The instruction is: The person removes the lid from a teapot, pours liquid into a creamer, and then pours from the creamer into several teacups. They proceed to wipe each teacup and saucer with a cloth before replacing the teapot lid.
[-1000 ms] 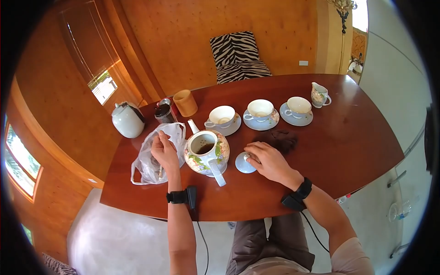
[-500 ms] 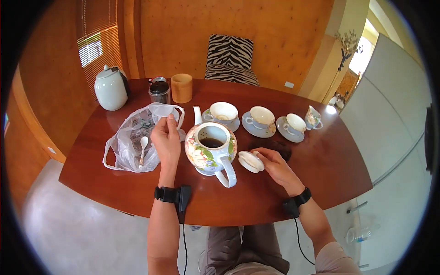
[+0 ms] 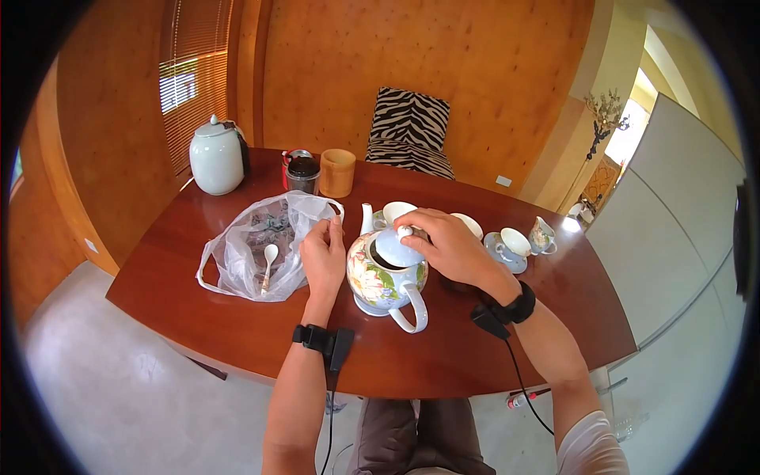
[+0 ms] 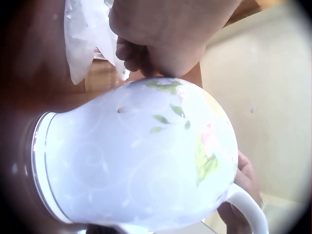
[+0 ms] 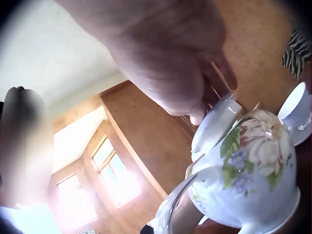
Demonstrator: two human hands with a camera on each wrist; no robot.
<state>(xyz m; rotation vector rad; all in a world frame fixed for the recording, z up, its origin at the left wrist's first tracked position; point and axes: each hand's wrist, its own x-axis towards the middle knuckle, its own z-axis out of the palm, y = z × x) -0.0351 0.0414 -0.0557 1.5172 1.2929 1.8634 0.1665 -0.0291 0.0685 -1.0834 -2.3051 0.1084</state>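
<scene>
Your right hand [image 3: 453, 245] pinches the knob of the lid [image 3: 392, 251], fingers bent around it from above and the right. The lid hangs tilted over the teapot's opening, knob up, with a dark strip of the opening uncovered on the near left side. So the relation that matters is lid to rim: the lid is above the pot but askew, and needs to come level and centred. From these angles you can't be sure whether its edge already touches the rim.

The teapot [image 3: 378, 283] stands upright on the bench [image 3: 475, 356], below and to the left of your right hand. Its long axis runs from the handle, near you and slightly right, to the spout, pointing away and a little left. The right hand is the nearer one to the lid. Your left hand [image 3: 323, 257] stands just beside the pot's left wall, fingers curled in, with nothing seen in them.

Left of that hand lies the plastic bag [image 3: 237, 253] with a spoon [image 3: 267, 269] on it. Behind, you have the jar [image 3: 303, 176] and wooden cup [image 3: 338, 176]; the teacups and creamer [image 3: 541, 236] are behind and to the right. Nothing visible stands between lid and opening.
</scene>
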